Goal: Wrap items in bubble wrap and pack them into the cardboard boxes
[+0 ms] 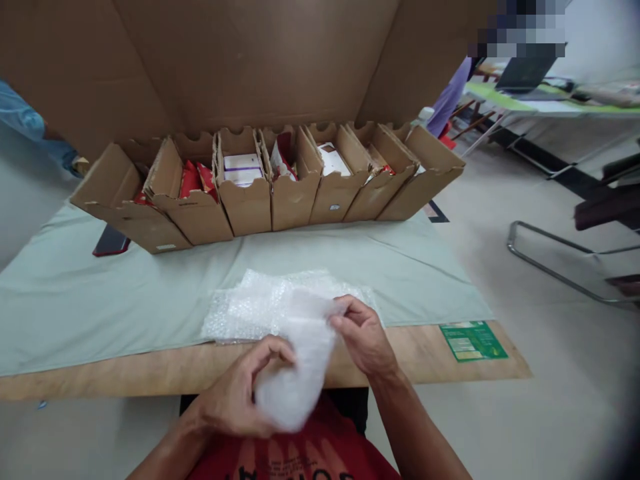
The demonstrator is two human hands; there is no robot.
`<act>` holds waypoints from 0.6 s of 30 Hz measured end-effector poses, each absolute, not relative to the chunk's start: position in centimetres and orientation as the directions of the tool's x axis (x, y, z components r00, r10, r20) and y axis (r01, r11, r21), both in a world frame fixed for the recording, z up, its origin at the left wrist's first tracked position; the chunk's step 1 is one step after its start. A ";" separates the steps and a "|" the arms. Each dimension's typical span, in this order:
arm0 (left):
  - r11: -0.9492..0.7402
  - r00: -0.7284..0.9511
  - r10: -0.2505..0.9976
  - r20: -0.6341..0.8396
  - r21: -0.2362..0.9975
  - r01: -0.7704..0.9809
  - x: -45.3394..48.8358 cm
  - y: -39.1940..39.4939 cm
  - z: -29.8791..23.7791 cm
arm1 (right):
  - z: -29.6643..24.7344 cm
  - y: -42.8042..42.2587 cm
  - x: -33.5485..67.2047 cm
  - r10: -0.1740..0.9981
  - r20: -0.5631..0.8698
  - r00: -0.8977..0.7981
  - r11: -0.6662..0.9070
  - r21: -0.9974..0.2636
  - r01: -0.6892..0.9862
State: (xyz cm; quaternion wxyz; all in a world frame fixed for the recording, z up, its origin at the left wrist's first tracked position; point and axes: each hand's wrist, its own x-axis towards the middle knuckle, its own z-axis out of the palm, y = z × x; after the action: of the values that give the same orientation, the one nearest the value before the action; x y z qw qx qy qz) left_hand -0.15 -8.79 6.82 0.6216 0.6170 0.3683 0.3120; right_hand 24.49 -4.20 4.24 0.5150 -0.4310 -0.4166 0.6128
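Bubble-wrap bundle (300, 363) gripped at near bench (125, 373) edge: left hand (235, 397) cupping beneath, right hand (365, 340) pinching top. Wrapping apparently midway; closing calls for steady tension.

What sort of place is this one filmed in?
Likely a packing workstation: a row of cardboard bins holding boxed goods, bubble wrap sheets on the cloth-covered table, and the left hand and right hand gripping a bubble wrap piece.
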 end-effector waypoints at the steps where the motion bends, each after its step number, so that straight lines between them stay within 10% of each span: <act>1: 0.096 0.556 0.826 -0.097 0.995 0.031 -0.3 -9.0 6.6 | 4.0 -4.2 24.7 0.994 -0.099 -0.043 -0.108 -0.950 -0.293; 5: 0.163 0.577 0.798 -0.175 0.984 0.073 0.1 -9.8 5.5 | 3.1 -4.3 24.6 0.987 -0.144 0.066 -0.116 -0.939 -0.323; 10: -0.133 0.526 0.849 -0.043 0.947 0.293 0.4 -9.1 6.4 | 4.5 -3.9 24.3 0.996 -0.044 0.083 -0.017 -0.952 -0.306; 15: -0.597 0.334 0.795 0.505 0.559 0.576 -3.4 -6.8 7.6 | 6.7 -2.2 27.2 0.987 0.157 0.036 0.160 -0.978 -0.132; 18: -0.561 0.377 0.799 0.469 0.353 0.749 -5.1 -6.7 6.1 | 6.0 -0.3 29.3 0.958 0.181 -0.222 0.187 -0.982 0.004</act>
State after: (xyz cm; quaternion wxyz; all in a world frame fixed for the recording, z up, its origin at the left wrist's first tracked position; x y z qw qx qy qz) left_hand -5.13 -6.69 6.13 0.0405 0.8288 0.4669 0.3058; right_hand 29.25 -0.26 5.96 0.4793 -0.3989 -0.6029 0.4977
